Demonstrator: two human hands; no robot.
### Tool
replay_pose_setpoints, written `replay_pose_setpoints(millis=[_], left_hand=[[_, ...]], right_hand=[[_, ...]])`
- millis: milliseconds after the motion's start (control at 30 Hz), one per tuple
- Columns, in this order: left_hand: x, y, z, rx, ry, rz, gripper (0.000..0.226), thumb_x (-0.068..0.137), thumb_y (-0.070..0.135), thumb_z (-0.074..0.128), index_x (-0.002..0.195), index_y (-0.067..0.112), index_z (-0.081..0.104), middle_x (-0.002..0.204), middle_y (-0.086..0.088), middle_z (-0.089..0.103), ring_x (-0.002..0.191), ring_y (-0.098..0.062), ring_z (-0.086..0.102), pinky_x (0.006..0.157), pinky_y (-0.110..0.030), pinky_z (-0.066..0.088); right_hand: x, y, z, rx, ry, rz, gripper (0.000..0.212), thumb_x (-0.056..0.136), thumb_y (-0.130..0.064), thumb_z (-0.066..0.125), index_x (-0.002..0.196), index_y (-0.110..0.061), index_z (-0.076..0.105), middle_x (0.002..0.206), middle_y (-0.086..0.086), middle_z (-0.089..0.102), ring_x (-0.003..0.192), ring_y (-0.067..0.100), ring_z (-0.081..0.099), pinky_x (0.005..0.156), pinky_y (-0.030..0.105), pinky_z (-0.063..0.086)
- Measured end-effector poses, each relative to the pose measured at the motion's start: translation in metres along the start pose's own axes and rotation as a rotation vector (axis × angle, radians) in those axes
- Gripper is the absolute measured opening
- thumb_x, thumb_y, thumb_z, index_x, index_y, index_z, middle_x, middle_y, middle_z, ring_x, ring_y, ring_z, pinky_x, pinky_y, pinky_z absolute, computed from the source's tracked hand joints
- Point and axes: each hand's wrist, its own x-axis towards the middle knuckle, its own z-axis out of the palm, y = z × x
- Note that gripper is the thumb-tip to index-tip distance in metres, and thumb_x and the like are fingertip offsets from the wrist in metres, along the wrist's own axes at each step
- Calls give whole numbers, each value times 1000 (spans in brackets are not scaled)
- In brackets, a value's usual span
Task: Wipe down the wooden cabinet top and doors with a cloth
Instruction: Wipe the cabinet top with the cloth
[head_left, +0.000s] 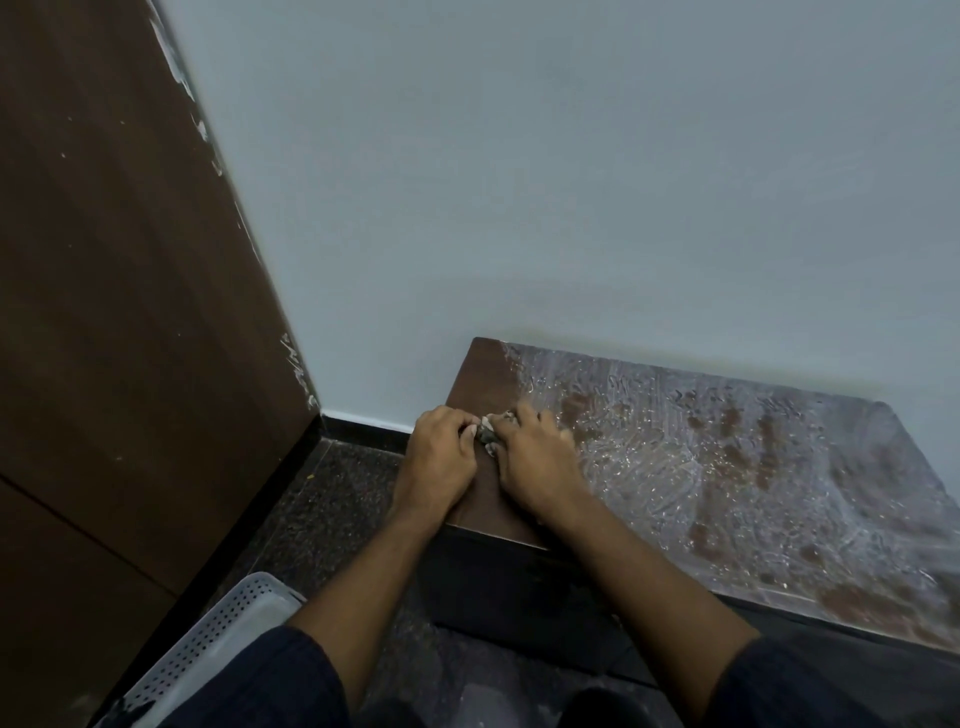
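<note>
Both hands, left (439, 457) and right (535, 462), pinch small cloth (487, 435) on cabinet top (727, 467), left end; basket (218, 639) at 7 o'clock.

Dim, flat indoor light, cool grey-blue cast over wall (519, 182). No single source visible; soft faint shadow on wall just above cabinet top (727, 457). Wet smeared film on cabinet top catches light: small specular sparkles, pale sheen across right part, dry left strip dark. Dark panel (104, 312) at left and floor (332, 509) underexposed, little detail. Wide-angle distortion: panel edge leans, cabinet lines splay toward edges. Slight softness overall; sleeves (270, 686) at bottom nearly black.
</note>
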Motion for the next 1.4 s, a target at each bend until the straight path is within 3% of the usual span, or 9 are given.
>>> replay_pose_setpoints(millis=[200, 367, 433, 633, 800, 967, 1100, 1233, 1400], left_hand=[[-3, 3, 3, 66, -28, 45, 20, 93, 20, 64, 113, 16, 64, 111, 1, 60, 107, -16, 52, 93, -31, 48], [-1, -2, 5, 9, -20, 39, 18, 91, 19, 67, 108, 17, 65, 107, 4, 58, 104, -14, 53, 92, -23, 44], [9, -4, 7, -19, -44, -10, 20, 88, 19, 71, 108, 19, 66, 104, 6, 57, 101, -12, 55, 92, -27, 49], [50, 12, 13, 137, -200, -23, 37, 86, 33, 74, 121, 24, 65, 116, 4, 59, 115, -16, 53, 101, -32, 48], [76, 16, 22, 217, -171, 3, 35, 91, 36, 66, 123, 24, 64, 123, 4, 58, 118, -17, 51, 103, -33, 47], [95, 6, 27, 239, -173, 35, 33, 93, 33, 59, 125, 23, 61, 125, 3, 55, 120, -18, 48, 104, -34, 42], [102, 1, 32, 245, -165, 66, 34, 94, 34, 59, 126, 23, 61, 126, 3, 56, 119, -17, 48, 102, -31, 42], [111, 0, 36, 236, -156, 50, 36, 94, 34, 59, 128, 22, 61, 126, 2, 56, 119, -19, 49, 102, -32, 42], [121, -1, 38, 170, -141, 16, 35, 94, 28, 60, 128, 18, 62, 125, 0, 58, 120, -19, 50, 103, -32, 44]], right_hand=[[33, 8, -6, -36, -35, 132, 39, 99, -27, 50, 137, -24, 53, 141, 6, 45, 126, 32, 42, 96, 53, 44], [-9, 7, -12, -21, -67, -14, 41, 98, -32, 45, 139, -26, 48, 142, 3, 43, 124, 28, 42, 96, 46, 43], [-17, 16, -13, 4, -65, -38, 44, 99, -32, 45, 143, -28, 46, 142, 1, 43, 123, 26, 42, 96, 44, 42], [56, 42, -5, -34, -54, 81, 42, 99, -28, 48, 141, -30, 50, 139, 2, 48, 124, 27, 44, 99, 48, 42], [114, 51, -2, -70, 40, 276, 34, 100, -23, 45, 129, -30, 61, 130, 1, 52, 117, 27, 46, 93, 46, 39], [128, 43, 11, -52, 0, 104, 36, 98, -25, 47, 133, -30, 57, 131, 0, 51, 117, 26, 45, 91, 45, 41], [151, 49, 8, -42, 19, 235, 32, 98, -26, 48, 128, -26, 59, 130, 2, 50, 118, 28, 44, 89, 45, 43], [162, 40, 16, -46, -1, 135, 33, 99, -29, 48, 130, -26, 58, 131, 1, 50, 118, 27, 45, 89, 46, 44], [167, 40, 17, -49, 53, 236, 29, 100, -28, 47, 126, -24, 60, 129, 1, 50, 116, 27, 45, 87, 46, 43]])
